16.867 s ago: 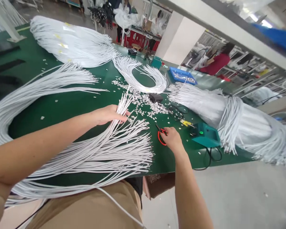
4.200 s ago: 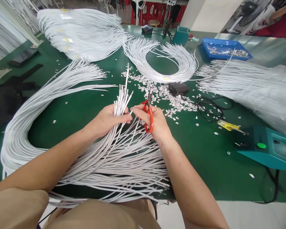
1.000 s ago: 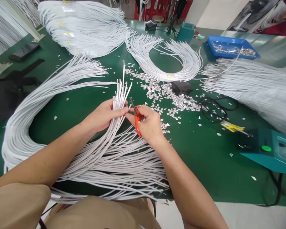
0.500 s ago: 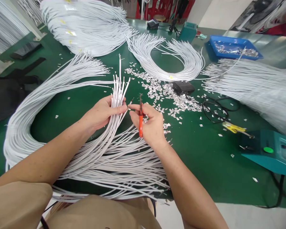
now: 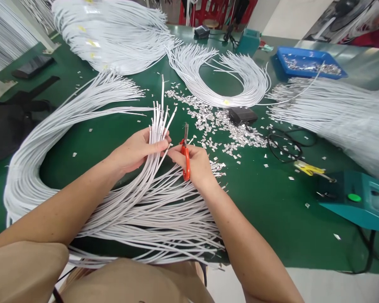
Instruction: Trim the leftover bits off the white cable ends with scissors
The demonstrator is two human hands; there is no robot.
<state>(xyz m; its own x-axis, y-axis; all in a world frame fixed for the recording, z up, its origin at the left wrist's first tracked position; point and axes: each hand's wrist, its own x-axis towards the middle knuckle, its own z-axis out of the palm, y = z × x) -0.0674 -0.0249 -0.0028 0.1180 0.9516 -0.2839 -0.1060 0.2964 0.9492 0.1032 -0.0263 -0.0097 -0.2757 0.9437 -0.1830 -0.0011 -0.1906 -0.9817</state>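
"Head view, the only one: what is each grip doing?"

"The left hand (image 5: 139, 150) has its grip closed round a bunch (image 5: 156, 134) of white wires. Their ends point up and spread above the thumb, with one tall end (image 5: 162, 90) rising past the rest. The right hand (image 5: 199, 165) has its grip wrapped on the scissors (image 5: 186, 156), blades pointing up and away from the wearer."

"And the right fingertips (image 5: 175, 155)?"

"Just beside the left thumb, near a wire (image 5: 164, 157) on the bunch's right edge. Whether they pinch it, I can't tell."

"What would doing this well ask for?"

"A snug left hold, I'd say, firm enough that nothing slips but not so tight that the ends crowd together. Then one wire at a time between the fingertips, since neighbours look apt to tangle."

"And the scissors?"

"Nested in the palm, they leave thumb and forefinger free, which seems sensible. I'd want the blades well clear of the left thumb whenever the hands meet."

"Anything on the bench (image 5: 255, 227)?"

"Loose wires (image 5: 177, 225) lie fanned on the near side of both hands; I'd draw any from there gently. Scraps (image 5: 208, 122) are strewn beyond the right hand."
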